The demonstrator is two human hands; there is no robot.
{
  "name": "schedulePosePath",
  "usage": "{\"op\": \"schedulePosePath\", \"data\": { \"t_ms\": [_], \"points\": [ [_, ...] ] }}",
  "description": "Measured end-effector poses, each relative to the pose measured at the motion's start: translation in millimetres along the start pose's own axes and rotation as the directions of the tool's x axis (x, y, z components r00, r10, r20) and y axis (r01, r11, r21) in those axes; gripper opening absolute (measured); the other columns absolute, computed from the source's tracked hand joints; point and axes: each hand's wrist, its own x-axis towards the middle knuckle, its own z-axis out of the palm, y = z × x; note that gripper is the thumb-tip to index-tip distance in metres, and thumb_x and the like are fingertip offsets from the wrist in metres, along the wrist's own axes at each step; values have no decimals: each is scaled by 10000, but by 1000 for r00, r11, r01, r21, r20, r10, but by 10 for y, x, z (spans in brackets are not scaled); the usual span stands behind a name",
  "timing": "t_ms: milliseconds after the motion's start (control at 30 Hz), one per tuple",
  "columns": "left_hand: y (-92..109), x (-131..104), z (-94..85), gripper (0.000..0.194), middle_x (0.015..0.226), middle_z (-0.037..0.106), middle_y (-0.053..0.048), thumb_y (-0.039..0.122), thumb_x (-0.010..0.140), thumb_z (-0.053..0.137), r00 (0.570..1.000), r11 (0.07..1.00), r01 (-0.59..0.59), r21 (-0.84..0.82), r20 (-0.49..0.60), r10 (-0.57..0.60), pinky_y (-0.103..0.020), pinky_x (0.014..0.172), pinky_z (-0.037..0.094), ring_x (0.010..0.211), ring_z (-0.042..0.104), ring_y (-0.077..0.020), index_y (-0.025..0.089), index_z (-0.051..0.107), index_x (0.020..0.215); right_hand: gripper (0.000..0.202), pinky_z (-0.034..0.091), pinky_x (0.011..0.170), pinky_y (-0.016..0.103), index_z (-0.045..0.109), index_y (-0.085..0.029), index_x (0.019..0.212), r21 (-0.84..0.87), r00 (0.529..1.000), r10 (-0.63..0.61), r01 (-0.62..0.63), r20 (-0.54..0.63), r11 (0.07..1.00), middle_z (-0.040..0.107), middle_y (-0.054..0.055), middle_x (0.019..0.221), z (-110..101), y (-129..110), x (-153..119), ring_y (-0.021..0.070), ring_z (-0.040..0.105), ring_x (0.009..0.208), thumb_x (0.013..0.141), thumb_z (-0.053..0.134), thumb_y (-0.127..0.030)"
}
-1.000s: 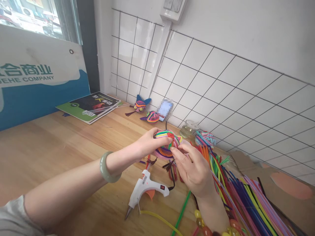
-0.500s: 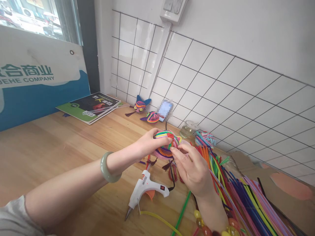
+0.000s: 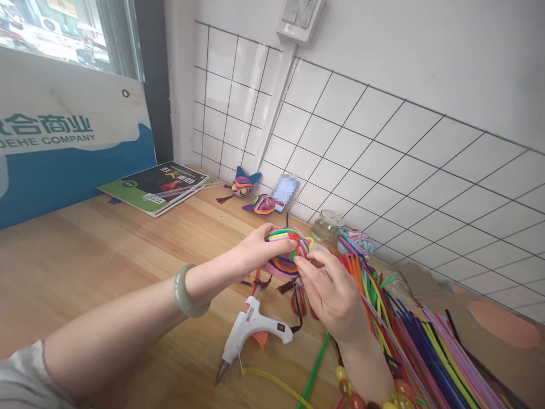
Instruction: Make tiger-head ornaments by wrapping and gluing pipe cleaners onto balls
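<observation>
Between my two hands is a rounded craft figure (image 3: 281, 264) covered in coloured pipe cleaners, with dark tassels hanging below it. My left hand (image 3: 264, 245) grips it from the left, the thumb lying across its front near a red piece. My right hand (image 3: 334, 287) is closed at its right side, thumb and fingertips pressed against the surface; whether they pinch a separate small piece is hidden. Below the figure, a white hot glue gun (image 3: 251, 329) lies on the table, its metal nozzle pointing down and left.
Bundled pipe cleaners (image 3: 426, 341) spread across the right, by cardboard (image 3: 481, 363). Red-handled scissors (image 3: 298, 301) lie behind the glue gun. Along the wall are two finished figures (image 3: 242, 185), a phone (image 3: 285, 192) and a glass jar (image 3: 326, 225). A book (image 3: 157, 184) lies at left.
Both hands keep almost the same position on the figure. The dark tassel on its right has swung slightly to the left.
</observation>
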Motion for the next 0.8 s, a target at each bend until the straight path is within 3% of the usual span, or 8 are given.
{"op": "schedulePosePath", "data": {
  "t_ms": [300, 600, 800],
  "points": [
    [19, -16, 12, 362, 831, 642, -2, 428, 803, 678, 1000, 999, 18, 43, -16, -17, -191, 460, 483, 566, 608, -105, 169, 547, 1020, 479, 588, 785, 357, 568, -232, 1327, 10, 1000, 13, -13, -6, 1000, 619, 129, 1109, 9, 5, -4, 234, 669, 1013, 897, 552, -24],
    [10, -17, -11, 420, 828, 655, -4, 489, 794, 689, 999, 999, 44, 32, -4, -44, -215, 510, 501, 590, 630, -121, 175, 566, 1044, 450, 587, 778, 349, 587, -223, 1304, 9, 1000, 23, -23, -10, 1000, 616, 125, 1088, 8, 0, 2, 235, 664, 1024, 899, 552, -30],
    [28, -21, -7, 413, 794, 642, 10, 488, 827, 661, 998, 997, 60, 53, 6, -61, -176, 447, 444, 524, 580, -86, 174, 549, 1071, 455, 584, 790, 365, 574, -215, 1307, 9, 1000, 15, -15, 3, 1000, 605, 136, 1109, 11, 14, -5, 232, 657, 1012, 897, 548, -19]
  ]
}}
